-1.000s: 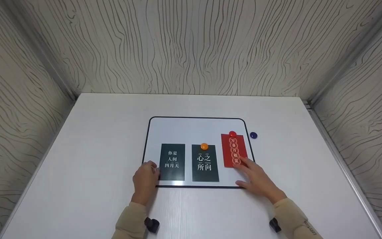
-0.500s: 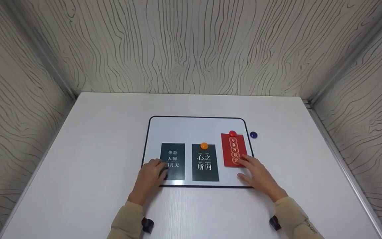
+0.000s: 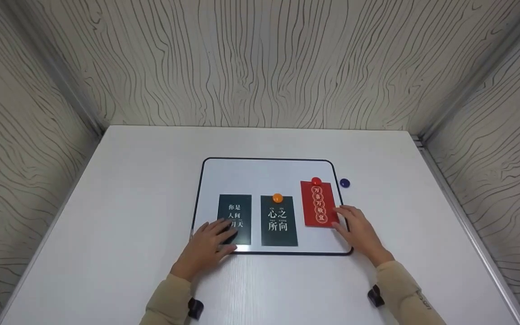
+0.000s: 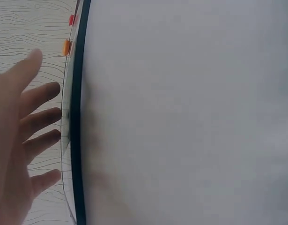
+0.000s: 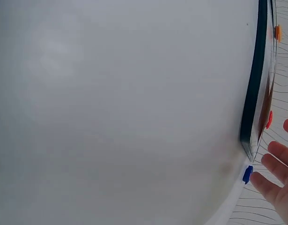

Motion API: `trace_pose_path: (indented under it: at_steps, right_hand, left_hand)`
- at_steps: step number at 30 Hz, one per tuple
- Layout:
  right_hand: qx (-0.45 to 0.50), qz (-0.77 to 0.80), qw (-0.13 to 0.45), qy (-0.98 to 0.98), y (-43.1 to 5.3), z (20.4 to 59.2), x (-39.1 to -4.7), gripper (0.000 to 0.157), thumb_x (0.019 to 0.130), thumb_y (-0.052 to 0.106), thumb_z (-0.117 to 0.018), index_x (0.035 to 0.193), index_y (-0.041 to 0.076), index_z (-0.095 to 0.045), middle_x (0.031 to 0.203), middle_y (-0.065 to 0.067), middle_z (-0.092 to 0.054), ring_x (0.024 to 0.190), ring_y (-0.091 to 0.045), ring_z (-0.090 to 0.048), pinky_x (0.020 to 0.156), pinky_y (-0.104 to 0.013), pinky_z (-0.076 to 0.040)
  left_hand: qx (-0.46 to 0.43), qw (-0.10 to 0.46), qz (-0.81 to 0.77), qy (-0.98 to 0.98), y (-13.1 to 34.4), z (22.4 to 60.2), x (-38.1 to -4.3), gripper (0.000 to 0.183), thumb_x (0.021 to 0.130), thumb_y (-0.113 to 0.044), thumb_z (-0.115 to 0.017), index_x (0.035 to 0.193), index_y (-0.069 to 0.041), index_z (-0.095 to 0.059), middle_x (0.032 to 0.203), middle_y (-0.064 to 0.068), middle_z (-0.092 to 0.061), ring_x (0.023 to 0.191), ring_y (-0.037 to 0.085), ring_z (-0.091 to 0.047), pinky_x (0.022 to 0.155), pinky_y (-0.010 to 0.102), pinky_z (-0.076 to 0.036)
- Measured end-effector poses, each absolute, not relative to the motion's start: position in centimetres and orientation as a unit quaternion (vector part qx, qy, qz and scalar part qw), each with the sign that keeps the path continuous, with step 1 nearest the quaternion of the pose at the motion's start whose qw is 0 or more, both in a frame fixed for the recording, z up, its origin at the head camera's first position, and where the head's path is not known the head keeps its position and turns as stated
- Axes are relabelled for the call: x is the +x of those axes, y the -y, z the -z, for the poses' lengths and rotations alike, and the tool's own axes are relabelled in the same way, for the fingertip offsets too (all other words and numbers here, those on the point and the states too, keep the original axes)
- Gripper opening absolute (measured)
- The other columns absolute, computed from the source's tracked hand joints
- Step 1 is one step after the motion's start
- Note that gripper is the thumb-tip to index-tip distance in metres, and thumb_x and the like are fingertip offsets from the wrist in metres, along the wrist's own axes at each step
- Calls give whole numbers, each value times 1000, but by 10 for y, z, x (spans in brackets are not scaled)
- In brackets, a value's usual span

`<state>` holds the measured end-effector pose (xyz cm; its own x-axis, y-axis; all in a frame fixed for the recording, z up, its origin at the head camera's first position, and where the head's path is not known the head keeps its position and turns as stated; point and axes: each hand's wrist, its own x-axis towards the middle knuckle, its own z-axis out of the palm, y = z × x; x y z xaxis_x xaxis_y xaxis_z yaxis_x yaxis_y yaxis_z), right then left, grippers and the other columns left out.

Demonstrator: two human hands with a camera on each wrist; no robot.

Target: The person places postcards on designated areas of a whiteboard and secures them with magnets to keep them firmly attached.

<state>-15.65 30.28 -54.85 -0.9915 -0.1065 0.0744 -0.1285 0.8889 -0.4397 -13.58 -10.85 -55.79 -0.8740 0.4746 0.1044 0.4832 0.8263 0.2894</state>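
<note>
A whiteboard (image 3: pixel 260 174) with a black rim lies flat on the table. My left hand (image 3: pixel 205 247) is over the lower left part of a dark green card (image 3: pixel 242 201), hiding some of its white characters; the left wrist view shows its fingers extended and apart, holding nothing. A second dark green card (image 3: pixel 279 238) lies beside it under an orange magnet (image 3: pixel 278 198). Farther right is a red card (image 3: pixel 308 215) with a red magnet (image 3: pixel 316 181) at its top edge. My right hand (image 3: pixel 358 229) is at the red card's lower right corner, fingers relaxed, across the board's right rim.
A dark blue round magnet (image 3: pixel 345 183) sits on the white table (image 3: pixel 142 180) just outside the board's right rim. Wood-grain patterned walls (image 3: pixel 260 63) enclose the table at the back and both sides.
My left hand has moved right from the board's left edge onto the left green card, its fingers spreading. My right hand has drawn back to the right, uncovering the red card's lower part.
</note>
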Motion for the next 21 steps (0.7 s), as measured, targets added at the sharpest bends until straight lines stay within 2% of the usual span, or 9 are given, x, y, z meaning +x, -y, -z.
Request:
trace_pose_path:
  at_steps: [10, 21]
  right_hand:
    - [40, -245, 20, 969, -309, 543, -170, 42, 94, 24, -60, 132, 7, -56, 137, -22, -51, 132, -42, -45, 109, -57, -41]
    - [5, -253, 4, 968, -317, 543, -183, 42, 96, 24, -57, 134, 6, -54, 136, -23, -52, 132, -42, -45, 110, -57, -39]
  left_hand:
    - [-248, -4, 156, 956, 109, 558, -136, 48, 94, -51, -52, 130, -21, -61, 145, 5, -53, 136, 27, -48, 113, 52, -39]
    - [-246, -45, 188, 950, 112, 555, -136, 53, 93, -52, -53, 135, -22, -57, 149, 6, -49, 140, 29, -43, 117, 54, -32]
